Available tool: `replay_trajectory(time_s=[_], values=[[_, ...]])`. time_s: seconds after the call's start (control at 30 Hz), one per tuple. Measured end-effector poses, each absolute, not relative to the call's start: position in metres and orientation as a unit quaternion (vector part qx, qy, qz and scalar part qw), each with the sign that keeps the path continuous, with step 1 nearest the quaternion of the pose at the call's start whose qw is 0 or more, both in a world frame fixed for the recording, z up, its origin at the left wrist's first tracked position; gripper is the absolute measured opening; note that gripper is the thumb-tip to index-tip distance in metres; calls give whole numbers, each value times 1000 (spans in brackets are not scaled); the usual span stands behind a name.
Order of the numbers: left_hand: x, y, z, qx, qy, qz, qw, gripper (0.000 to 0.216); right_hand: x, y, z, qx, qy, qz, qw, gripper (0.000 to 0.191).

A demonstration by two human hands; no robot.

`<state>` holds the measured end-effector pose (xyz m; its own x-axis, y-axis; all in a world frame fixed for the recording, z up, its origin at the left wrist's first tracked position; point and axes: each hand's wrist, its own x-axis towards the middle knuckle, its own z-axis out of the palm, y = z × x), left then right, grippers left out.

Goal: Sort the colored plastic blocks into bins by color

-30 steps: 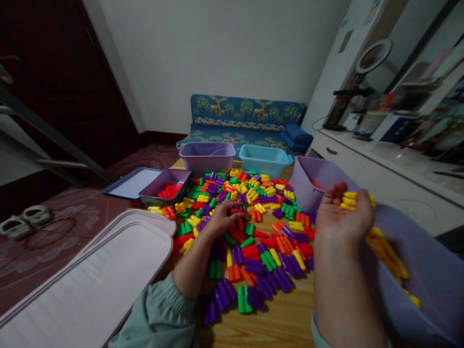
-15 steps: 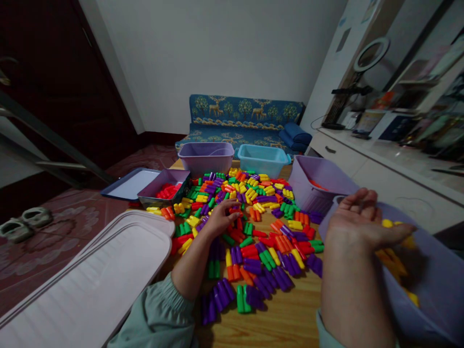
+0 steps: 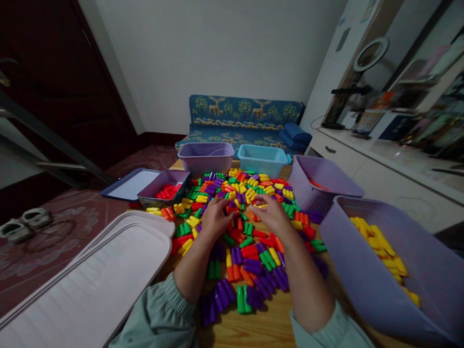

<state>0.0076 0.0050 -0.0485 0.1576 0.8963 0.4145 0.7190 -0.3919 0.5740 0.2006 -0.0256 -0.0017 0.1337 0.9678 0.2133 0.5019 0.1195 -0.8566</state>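
A wide heap of small plastic blocks (image 3: 261, 251) in red, orange, yellow, green and purple covers a wooden table (image 3: 275, 324). My left hand (image 3: 213, 220) rests on the heap's middle with its fingers curled down into the pieces. My right hand (image 3: 271, 215) lies just to its right, fingertips pinched at a yellow block (image 3: 259, 206). At the near right stands a large purple bin (image 3: 362, 275) holding yellow blocks (image 3: 377, 246). A small purple tray (image 3: 154, 195) at the left holds red blocks (image 3: 168, 190).
Behind the heap stand a purple bin (image 3: 206, 157), a blue bin (image 3: 263, 159) and another purple bin (image 3: 311, 186). A white lid (image 3: 97, 275) lies near left, a blue lid (image 3: 126, 186) beyond it. A patterned sofa (image 3: 246, 116), slippers (image 3: 21, 222) and a white cabinet (image 3: 380, 179) surround the table.
My right hand tipped a handful of yellow blocks into the near purple bin, then swung left and down onto the heap. My left hand stayed on the pile, fingers curling a little.
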Motion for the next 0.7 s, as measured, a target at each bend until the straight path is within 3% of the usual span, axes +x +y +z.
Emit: replay_trajectory(time_s=[0.07,0.17,0.37,0.7], values=[[8,1,-43,751,566,326,98,52,186,-27,-17,-640,-680,194,302,52],[12,-5,-36,757,585,280,78,64,170,-32,-27,-637,-730,143,203,61],[20,-12,-28,776,583,221,96,62,162,-31,-31,-635,-739,134,181,61],[18,-10,-30,775,580,217,124,59,166,-30,-37,-634,-730,120,225,51]])
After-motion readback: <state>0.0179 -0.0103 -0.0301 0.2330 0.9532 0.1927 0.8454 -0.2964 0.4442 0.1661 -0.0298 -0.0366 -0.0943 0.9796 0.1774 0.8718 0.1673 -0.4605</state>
